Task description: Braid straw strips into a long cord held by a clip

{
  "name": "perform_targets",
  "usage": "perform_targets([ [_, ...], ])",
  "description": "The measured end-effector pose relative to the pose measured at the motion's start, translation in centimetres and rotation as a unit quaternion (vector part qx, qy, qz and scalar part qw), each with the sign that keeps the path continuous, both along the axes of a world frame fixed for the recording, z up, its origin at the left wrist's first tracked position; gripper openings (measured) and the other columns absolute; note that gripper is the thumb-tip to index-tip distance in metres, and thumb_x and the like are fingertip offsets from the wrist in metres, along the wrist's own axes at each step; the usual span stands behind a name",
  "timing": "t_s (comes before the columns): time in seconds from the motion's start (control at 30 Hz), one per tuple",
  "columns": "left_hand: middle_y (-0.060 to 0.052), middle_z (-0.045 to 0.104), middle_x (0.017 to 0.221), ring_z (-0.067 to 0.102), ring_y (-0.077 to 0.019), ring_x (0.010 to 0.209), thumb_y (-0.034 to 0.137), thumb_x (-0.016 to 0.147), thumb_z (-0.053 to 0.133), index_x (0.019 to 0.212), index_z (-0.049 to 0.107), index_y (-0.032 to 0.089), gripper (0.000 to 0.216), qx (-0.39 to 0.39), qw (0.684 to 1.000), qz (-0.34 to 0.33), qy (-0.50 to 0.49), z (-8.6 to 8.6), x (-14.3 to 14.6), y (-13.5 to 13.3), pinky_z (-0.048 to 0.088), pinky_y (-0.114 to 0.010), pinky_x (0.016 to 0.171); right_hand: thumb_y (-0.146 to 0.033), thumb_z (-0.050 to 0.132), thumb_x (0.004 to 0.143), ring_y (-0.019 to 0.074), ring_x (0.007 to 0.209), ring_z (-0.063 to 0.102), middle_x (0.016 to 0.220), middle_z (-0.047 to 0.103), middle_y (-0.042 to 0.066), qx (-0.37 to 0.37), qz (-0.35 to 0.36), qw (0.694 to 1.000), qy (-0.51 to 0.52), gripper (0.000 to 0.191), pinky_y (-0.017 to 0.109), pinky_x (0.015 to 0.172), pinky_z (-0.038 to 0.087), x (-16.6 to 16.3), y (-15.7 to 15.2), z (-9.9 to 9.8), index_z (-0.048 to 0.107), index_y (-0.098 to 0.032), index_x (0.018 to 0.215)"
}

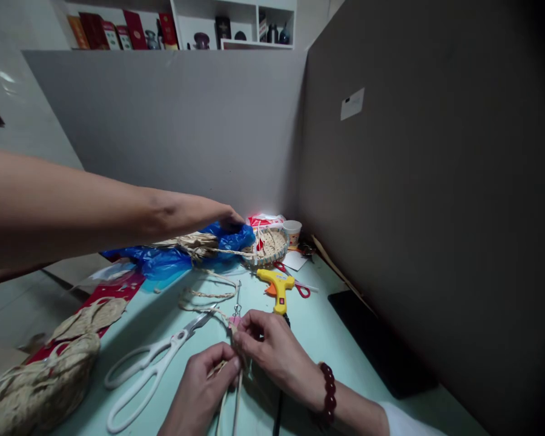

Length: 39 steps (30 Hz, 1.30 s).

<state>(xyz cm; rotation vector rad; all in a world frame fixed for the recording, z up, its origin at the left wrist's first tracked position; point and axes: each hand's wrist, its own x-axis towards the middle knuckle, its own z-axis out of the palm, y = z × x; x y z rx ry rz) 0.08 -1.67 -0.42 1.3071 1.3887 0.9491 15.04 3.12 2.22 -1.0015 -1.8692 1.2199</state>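
Observation:
My left hand (pixel 204 381) is closed on pale straw strands, some of which hang down below the fingers. Just beside it, my right hand (pixel 272 348) pinches the same straw braid (pixel 237 339) close under a pink binder clip (pixel 234 321). From the clip the thin braid loops back across the table toward the blue bag. White-handled scissors (pixel 163 357) lie to the left of my hands, blades toward the clip. A yellow glue gun (pixel 279 287) lies beyond my right hand, its cord partly hidden.
Another person's arm (pixel 163 209) reaches in from the left onto a blue plastic bag (pixel 158 261) with straw. Behind stand a round woven basket (pixel 272 245) and a paper cup (pixel 292 232). Red-handled scissors (pixel 303 292), a black tablet-like slab (pixel 381 345) and straw bundles (pixel 49 375) lie around.

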Motion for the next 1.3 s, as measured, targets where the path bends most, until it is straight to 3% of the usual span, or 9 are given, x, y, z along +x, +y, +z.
perform_targets([
  [0.1, 0.008, 0.04, 0.054, 0.032, -0.0096, 0.05, 0.053, 0.076, 0.062, 0.063, 0.051, 0.019, 0.038, -0.011, 0.999, 0.026, -0.037, -0.2, -0.2, 0.0, 0.024, -0.022, 0.049, -0.016, 0.055, 0.077, 0.0096, 0.058, 0.045, 0.059, 0.052, -0.003, 0.008, -0.013, 0.999, -0.038, 0.012, 0.02, 0.054, 0.031, 0.1, 0.0, 0.2, 0.056, -0.015, 0.066],
  [0.23, 0.004, 0.05, 0.061, 0.044, -0.0139, 0.064, 0.04, 0.067, 0.072, 0.061, 0.055, 0.017, 0.03, 0.007, 0.999, 0.042, -0.015, -0.3, -0.3, 0.4, 0.035, -0.024, 0.061, -0.019, 0.059, 0.078, 0.0101, 0.06, 0.047, 0.061, 0.055, -0.002, 0.0, 0.005, 0.999, -0.035, 0.009, 0.02, 0.054, 0.031, 0.4, 0.0, -0.2, 0.061, -0.015, 0.07],
  [0.37, 0.002, 0.052, 0.064, 0.047, -0.0161, 0.067, 0.039, 0.068, 0.07, 0.063, 0.057, 0.016, 0.027, 0.014, 0.999, 0.034, -0.005, -0.4, -0.3, 0.3, 0.038, -0.026, 0.064, -0.022, 0.061, 0.078, 0.0098, 0.058, 0.046, 0.059, 0.054, -0.003, -0.021, 0.018, 0.999, -0.02, 0.012, 0.02, 0.052, 0.03, 0.5, 0.0, -0.5, 0.061, -0.014, 0.069],
  [0.7, 0.004, 0.046, 0.062, 0.04, -0.0134, 0.061, 0.05, 0.076, 0.061, 0.068, 0.051, 0.019, 0.033, 0.009, 1.0, -0.003, -0.004, -0.1, -0.2, 0.0, 0.032, -0.025, 0.059, -0.019, 0.056, 0.081, 0.0099, 0.058, 0.043, 0.059, 0.051, -0.003, 0.001, 0.023, 0.999, -0.024, 0.012, 0.02, 0.054, 0.029, 0.4, 0.1, -0.6, 0.059, -0.015, 0.071],
  [0.97, 0.005, 0.044, 0.057, 0.039, -0.0139, 0.059, 0.042, 0.068, 0.063, 0.06, 0.05, 0.02, 0.026, 0.022, 0.999, 0.029, -0.015, -0.3, 0.4, 0.2, 0.032, -0.025, 0.058, -0.022, 0.052, 0.084, 0.0112, 0.062, 0.045, 0.065, 0.051, -0.002, 0.01, 0.011, 1.0, -0.007, 0.012, 0.021, 0.057, 0.032, 0.1, -0.2, -0.6, 0.053, -0.016, 0.074],
  [1.3, 0.004, 0.046, 0.059, 0.04, -0.0137, 0.061, 0.038, 0.072, 0.061, 0.063, 0.051, 0.019, 0.023, 0.016, 1.0, -0.011, -0.013, -0.7, 0.0, 0.4, 0.033, -0.025, 0.059, -0.019, 0.051, 0.084, 0.0115, 0.064, 0.047, 0.067, 0.055, -0.001, 0.042, -0.019, 0.999, -0.011, 0.01, 0.021, 0.059, 0.034, -0.3, -0.4, -1.3, 0.055, -0.016, 0.076],
])
